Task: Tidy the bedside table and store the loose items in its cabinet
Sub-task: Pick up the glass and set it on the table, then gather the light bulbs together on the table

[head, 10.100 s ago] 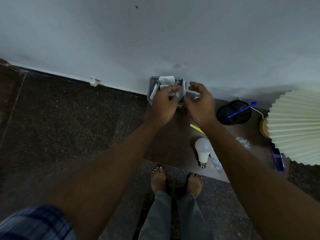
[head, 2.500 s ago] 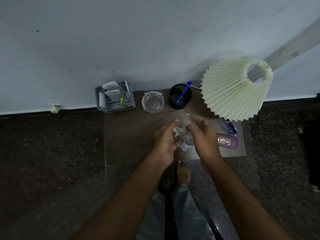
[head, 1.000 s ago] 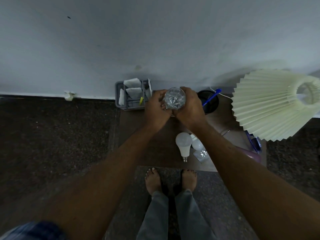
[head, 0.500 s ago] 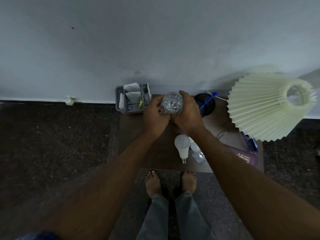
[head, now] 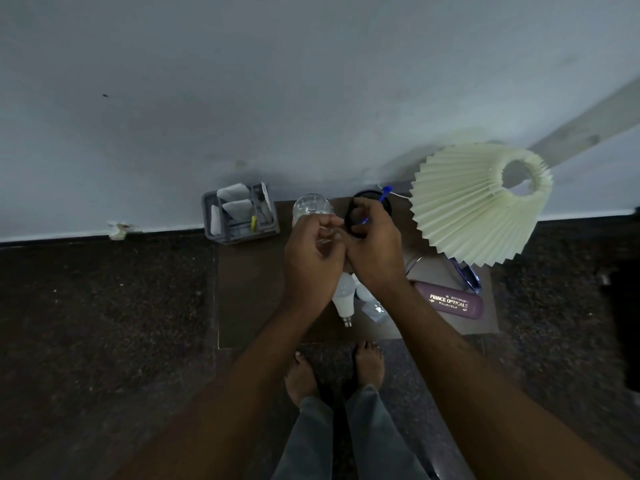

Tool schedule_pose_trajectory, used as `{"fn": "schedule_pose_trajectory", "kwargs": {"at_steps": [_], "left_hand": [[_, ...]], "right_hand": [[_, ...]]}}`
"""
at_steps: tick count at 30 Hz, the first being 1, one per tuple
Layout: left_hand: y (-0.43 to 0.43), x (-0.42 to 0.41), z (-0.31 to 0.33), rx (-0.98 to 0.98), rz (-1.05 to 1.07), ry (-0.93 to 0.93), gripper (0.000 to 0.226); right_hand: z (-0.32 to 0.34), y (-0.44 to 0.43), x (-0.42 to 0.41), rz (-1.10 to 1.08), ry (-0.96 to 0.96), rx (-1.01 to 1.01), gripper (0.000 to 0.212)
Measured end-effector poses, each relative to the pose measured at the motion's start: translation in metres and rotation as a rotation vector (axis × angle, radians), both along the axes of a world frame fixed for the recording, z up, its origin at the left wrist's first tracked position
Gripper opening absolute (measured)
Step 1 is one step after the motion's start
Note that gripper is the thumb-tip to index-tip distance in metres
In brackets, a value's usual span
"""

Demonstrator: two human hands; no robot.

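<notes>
Clutter remains across the worktop [head: 249, 292] in the head view: a white bulb [head: 344, 295] and a clear wrapper [head: 375, 310] near the front edge, a purple spectacle case [head: 450, 303] to the right with blue glasses [head: 467, 277] beside it under the pleated lampshade [head: 474, 202], while the grey organiser [head: 239, 216], glass jar [head: 311, 207] and black pen cup [head: 353, 216] stand along the wall, so I judge the tidying part done and the cabinet storage, with no cabinet in sight, still outstanding. Left hand [head: 311, 254] and right hand [head: 372, 251] meet above the middle of the worktop, fingers curled close together just in front of the jar and cup. Whether either hand grips anything I cannot tell, since the fingers hide what lies between them.
</notes>
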State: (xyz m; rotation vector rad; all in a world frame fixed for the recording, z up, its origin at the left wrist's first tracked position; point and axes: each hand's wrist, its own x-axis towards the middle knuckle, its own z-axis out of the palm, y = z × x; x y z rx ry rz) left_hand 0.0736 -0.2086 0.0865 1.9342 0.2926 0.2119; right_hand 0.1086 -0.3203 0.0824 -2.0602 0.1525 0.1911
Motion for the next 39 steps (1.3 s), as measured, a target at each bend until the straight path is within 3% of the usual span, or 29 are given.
{"fn": "schedule_pose_trajectory", "kwargs": {"at_steps": [5,11,31,39], "left_hand": [[-0.025,0.009,0.005,-0.176,-0.033,0.137,0.027],[-0.042,0.022,0.006,-0.257,-0.077,0.224,0.032],[-0.027,-0.003,-0.007,-0.294,-0.035,0.346,0.025],[-0.018,-0.014,-0.015,-0.284,-0.011,0.385,0.033]], "right_hand": [[-0.002,-0.020,-0.002,-0.130,0.033,-0.039,0.049],[-0.006,-0.036,0.014,-0.228,0.054,-0.089,0.045],[-0.021,-0.022,0.058,-0.211,0.140,-0.322,0.032],[-0.019,-0.025,0.048,-0.181,0.123,-0.256,0.035]]}}
